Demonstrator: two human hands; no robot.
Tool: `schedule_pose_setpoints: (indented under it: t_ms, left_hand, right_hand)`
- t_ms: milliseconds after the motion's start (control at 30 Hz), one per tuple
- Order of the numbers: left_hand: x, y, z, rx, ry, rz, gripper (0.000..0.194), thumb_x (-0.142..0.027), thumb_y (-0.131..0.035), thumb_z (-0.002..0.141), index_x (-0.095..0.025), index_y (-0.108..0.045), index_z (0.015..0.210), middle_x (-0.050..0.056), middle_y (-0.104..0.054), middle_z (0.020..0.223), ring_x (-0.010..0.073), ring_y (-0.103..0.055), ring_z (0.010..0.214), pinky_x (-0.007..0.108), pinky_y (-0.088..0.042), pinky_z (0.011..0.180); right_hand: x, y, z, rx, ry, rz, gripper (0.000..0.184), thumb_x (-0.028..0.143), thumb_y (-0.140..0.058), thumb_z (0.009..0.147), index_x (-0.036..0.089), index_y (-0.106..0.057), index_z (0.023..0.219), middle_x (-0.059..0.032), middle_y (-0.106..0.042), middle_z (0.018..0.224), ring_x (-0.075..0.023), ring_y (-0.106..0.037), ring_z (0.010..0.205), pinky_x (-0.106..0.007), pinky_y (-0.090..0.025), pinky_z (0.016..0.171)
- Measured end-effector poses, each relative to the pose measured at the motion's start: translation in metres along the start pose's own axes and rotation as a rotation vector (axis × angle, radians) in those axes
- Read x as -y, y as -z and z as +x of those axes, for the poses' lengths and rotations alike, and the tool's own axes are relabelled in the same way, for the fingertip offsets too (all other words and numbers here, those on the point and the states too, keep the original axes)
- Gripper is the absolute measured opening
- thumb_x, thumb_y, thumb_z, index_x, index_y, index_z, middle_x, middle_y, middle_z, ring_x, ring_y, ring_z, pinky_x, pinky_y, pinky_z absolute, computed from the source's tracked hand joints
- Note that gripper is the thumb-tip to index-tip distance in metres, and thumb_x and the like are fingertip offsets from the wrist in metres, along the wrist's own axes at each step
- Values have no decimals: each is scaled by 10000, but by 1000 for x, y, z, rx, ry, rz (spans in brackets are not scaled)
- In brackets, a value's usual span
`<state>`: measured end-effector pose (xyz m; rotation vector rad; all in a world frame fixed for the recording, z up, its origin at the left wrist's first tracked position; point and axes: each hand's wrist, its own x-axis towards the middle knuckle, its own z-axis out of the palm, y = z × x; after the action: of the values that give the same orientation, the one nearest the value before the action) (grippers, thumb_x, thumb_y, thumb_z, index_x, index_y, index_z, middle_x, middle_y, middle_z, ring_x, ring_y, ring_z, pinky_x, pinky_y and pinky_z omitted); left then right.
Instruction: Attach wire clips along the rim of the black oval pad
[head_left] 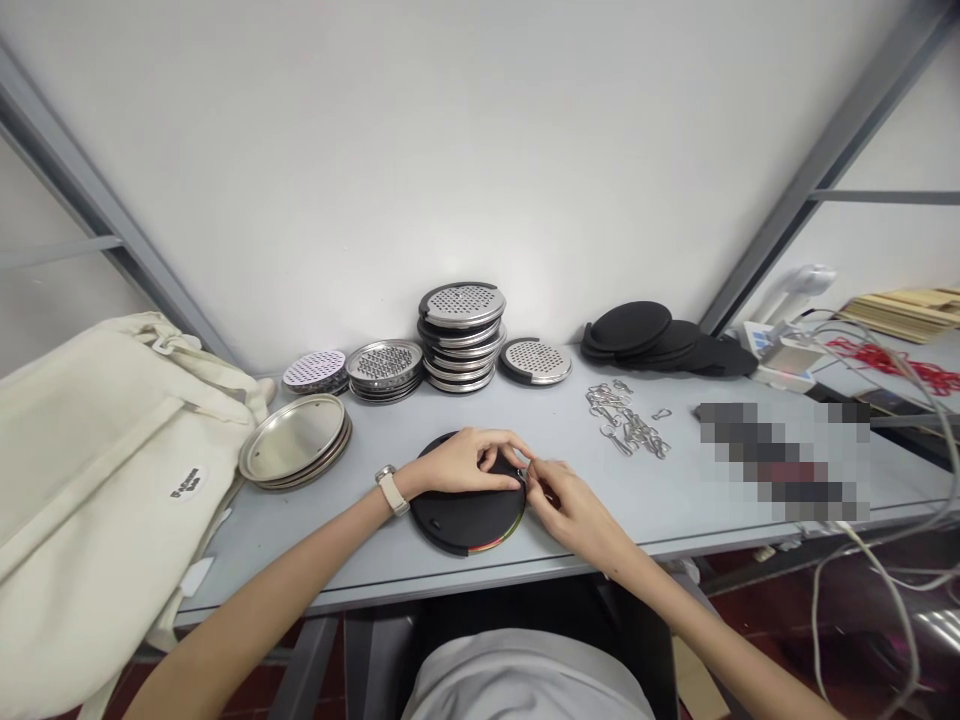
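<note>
Meanwhile, left hand [465, 462] curls over black disc [466, 515], right hand [570, 510] pinching a metal clip [523, 476].

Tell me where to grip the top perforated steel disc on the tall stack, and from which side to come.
Pinch the rim of the round perforated steel disc at its front edge, coming from above on the near side. It lies on top of the tall stack of discs, so its face and rim are free, while the layers below sit slightly offset and make a low grab less sure.
</note>
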<state>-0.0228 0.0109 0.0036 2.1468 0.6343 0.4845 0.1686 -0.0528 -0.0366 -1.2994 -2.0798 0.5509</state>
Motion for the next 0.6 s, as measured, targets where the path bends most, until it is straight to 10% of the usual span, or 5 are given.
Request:
schedule_pose_setpoints:
  t_ms: [600]
  left_hand:
    - [3, -2, 1, -34, -11, -24, 413, -264, -716, 753, -179, -582, 1135, 4, -641, 886, 54, -402, 559, 176, -372, 544]
  right_hand:
    - [0, -4, 3, 26, 33, -130, 236, 170, -315, 942, 212, -412, 731, -9, -527, 668, -185, -507, 665, -304, -379, 705]
